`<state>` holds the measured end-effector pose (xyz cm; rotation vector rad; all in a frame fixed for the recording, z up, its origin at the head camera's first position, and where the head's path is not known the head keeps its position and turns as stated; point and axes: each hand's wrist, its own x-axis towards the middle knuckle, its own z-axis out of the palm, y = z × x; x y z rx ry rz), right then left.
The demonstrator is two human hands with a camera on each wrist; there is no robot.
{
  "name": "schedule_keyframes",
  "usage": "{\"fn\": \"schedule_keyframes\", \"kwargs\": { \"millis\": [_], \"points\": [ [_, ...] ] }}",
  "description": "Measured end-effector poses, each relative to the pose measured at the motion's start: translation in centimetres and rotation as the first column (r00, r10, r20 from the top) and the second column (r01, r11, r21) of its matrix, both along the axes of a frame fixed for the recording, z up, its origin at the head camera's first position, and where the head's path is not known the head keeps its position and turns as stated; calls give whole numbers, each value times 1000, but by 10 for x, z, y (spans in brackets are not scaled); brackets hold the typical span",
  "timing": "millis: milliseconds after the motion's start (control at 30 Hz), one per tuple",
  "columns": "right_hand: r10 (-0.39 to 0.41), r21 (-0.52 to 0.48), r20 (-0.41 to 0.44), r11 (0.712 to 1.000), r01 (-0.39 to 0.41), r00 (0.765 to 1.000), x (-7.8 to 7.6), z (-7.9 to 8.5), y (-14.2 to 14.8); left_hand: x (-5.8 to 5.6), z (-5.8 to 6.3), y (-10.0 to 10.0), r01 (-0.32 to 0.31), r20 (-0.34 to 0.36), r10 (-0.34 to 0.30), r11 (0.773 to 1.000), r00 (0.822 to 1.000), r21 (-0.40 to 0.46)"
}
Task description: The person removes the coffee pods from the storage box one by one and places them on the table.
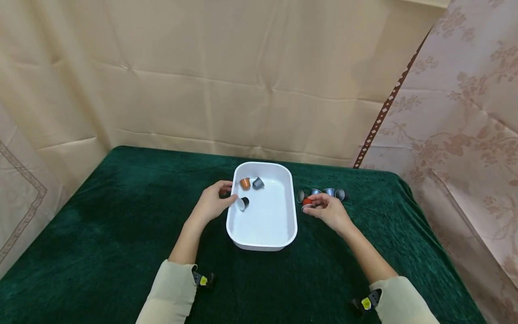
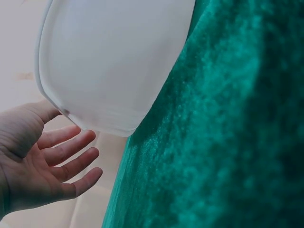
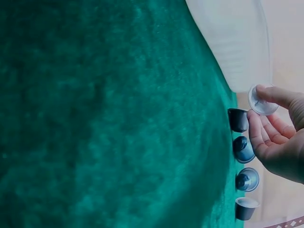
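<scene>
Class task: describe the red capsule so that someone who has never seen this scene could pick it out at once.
Start at the white tray on the green cloth. Just to its right in the head view, the person's right hand pinches the red capsule. It is the only red one there; the four capsules beside it rest on the cloth.

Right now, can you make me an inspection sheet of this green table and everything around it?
Surface: dark green velvety cloth.
Job's things: white rounded tray holding an orange cup-shaped capsule, a grey capsule and a black capsule with a pale lid; beside it, two dark capsules and two blue capsules.
Clutter: nothing seen.
Hands: right hand pinches a red capsule with a silver lid; left hand at the tray's left rim.
Cables: nothing seen.
Surroundings: beige cloth behind; pink floral cloth to the right.
</scene>
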<state>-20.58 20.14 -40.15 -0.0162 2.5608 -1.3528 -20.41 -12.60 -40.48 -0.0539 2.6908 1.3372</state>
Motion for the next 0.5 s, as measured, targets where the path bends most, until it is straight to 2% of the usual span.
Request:
{"fn": "schedule_keyframes", "kwargs": {
  "millis": [233,500],
  "points": [
    [-22,7,14,1000,22,1000,1,-8,1,0,0,0,4,-4,-4,1000,1000,1],
    [-30,14,-8,999,30,1000,2,-16,2,1,0,0,3,3,-3,1000,1000,6]
  ]
}}
